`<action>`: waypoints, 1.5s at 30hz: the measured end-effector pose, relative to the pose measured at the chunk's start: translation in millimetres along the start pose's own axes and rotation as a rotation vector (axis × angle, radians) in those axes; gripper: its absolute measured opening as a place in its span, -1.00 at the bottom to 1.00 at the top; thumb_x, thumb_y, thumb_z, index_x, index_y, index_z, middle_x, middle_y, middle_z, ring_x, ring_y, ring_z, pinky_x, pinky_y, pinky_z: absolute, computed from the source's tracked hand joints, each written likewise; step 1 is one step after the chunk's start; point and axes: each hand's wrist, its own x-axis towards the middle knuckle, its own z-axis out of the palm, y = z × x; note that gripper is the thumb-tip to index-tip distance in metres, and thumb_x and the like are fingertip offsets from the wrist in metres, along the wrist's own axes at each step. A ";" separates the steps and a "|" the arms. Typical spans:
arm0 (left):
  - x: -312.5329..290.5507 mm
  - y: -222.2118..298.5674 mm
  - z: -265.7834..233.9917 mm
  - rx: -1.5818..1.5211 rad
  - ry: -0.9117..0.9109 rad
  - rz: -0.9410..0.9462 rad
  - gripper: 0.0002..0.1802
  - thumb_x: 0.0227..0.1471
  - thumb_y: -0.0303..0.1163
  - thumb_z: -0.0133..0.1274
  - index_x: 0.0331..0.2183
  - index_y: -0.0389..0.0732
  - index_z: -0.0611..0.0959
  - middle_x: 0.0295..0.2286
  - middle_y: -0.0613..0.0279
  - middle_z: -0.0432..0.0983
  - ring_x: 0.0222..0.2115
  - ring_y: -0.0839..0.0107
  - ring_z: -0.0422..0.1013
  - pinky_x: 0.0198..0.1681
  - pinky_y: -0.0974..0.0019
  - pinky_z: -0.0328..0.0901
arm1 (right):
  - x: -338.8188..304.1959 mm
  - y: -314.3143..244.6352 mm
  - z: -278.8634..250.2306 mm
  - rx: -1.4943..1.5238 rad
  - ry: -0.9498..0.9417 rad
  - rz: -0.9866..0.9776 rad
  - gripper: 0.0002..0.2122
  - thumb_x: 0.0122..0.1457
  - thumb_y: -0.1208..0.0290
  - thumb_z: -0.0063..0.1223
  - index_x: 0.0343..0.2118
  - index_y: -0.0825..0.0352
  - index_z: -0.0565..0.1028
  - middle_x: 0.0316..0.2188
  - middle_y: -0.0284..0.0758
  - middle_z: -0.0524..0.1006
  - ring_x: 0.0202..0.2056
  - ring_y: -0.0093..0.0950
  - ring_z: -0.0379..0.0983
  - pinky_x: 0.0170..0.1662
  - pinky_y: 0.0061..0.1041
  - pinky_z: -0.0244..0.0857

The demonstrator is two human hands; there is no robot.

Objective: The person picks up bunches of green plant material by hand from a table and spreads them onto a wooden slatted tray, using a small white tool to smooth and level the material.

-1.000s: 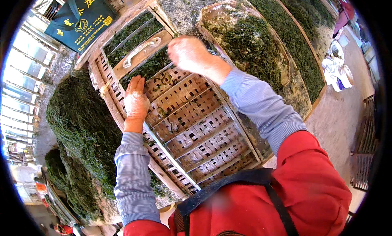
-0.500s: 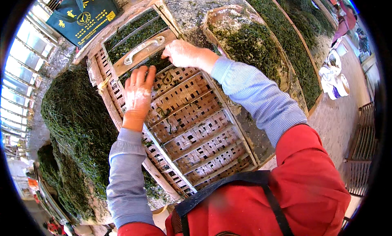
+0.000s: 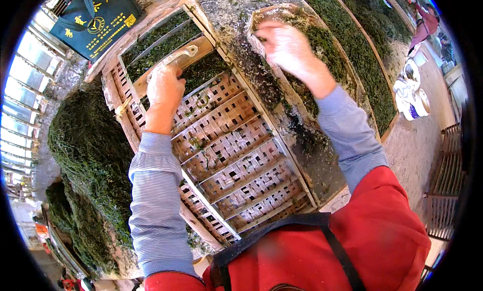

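In front of me a wooden frame (image 3: 302,183) with thin cross slats lies over a woven bamboo tray (image 3: 216,121). Dark green leaf bits (image 3: 158,42) fill the far slots; the nearer ones show mostly bare weave. Across the far part lies a wooden board (image 3: 205,45) with a pale curved handle (image 3: 185,53). My left hand (image 3: 165,87) is closed around the lower-left end of that handle, its fingertips hidden. Off to the right, my right hand (image 3: 291,48) hovers over a wood-edged tray (image 3: 259,14) of chopped green leaves (image 3: 334,54). Motion blurs its fingers.
A large heap of green stems (image 3: 90,145) rises left of the frame. At the far left stands a dark green bag (image 3: 98,27). Beyond the right tray runs a long bed of leaves (image 3: 362,72). White bags (image 3: 410,95) sit on the floor, and another person (image 3: 426,23) bends farther back.
My right hand has swung right, from beside the board to over the leaf tray. My left hand has moved up from the slats and closed on the handle.
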 end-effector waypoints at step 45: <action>-52.2 1.7 32.6 0.225 0.327 0.436 -0.56 -0.25 -0.52 -0.02 -0.18 -0.27 0.48 -0.11 0.16 0.33 -0.05 0.23 0.26 0.04 0.14 0.11 | 26.1 -92.0 59.7 0.146 -0.372 -0.289 -0.82 0.09 0.32 -0.12 -0.34 0.27 0.47 -0.31 -0.31 0.46 -0.26 -0.48 0.42 -0.06 -0.25 0.23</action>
